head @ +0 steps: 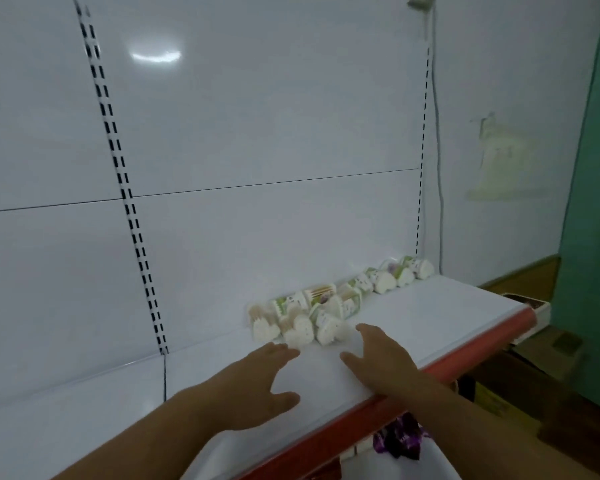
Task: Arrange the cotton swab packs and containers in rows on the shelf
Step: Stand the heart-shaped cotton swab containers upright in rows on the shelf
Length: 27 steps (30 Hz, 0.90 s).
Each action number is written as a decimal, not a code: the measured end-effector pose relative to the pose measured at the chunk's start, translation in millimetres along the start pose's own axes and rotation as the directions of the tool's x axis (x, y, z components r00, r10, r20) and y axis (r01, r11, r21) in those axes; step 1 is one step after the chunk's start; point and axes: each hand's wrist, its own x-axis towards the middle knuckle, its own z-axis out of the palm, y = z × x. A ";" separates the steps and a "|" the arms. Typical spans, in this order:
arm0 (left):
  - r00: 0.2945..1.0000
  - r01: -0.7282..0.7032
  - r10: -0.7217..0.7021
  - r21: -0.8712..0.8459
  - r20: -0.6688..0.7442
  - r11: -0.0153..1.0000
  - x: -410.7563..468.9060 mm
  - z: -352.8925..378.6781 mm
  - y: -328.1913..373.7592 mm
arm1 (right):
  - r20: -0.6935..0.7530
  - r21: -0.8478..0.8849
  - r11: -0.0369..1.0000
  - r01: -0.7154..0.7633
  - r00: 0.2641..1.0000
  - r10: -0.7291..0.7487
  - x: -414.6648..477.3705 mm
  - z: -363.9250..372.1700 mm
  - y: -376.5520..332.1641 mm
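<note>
Several cotton swab packs point(302, 317) with white tips and green-and-white labels lie in a loose heap against the back panel of the white shelf point(430, 313). More cotton swab containers point(395, 273) trail along the back wall toward the shelf's far right end. My left hand point(257, 386) reaches over the shelf with straight fingers, its fingertips just short of the nearest pack. My right hand point(378, 355) is stretched out beside it, fingers straight, slightly right of the heap. Neither hand holds anything.
The shelf has a red front edge strip point(482, 344). A slotted upright point(132, 209) runs down the back panel at left. Below the shelf edge lie a purple packet point(400, 441), boxes and a white bag. A green wall stands at far right.
</note>
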 end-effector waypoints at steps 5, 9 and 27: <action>0.997 -0.001 -0.004 -0.060 -0.073 0.998 21.5 11.7 8.4 | -0.022 -0.039 0.997 -0.062 0.998 0.061 32.6 13.3 -10.4; 0.978 -0.074 0.040 -0.161 -0.205 0.984 37.4 16.0 6.7 | -0.102 -0.082 0.989 -0.125 0.988 0.116 48.7 18.5 -9.7; 0.983 -0.159 0.173 -0.775 -0.066 0.612 139.4 -32.2 0.8 | 0.045 0.752 0.635 0.177 0.947 -0.317 49.9 -73.5 5.1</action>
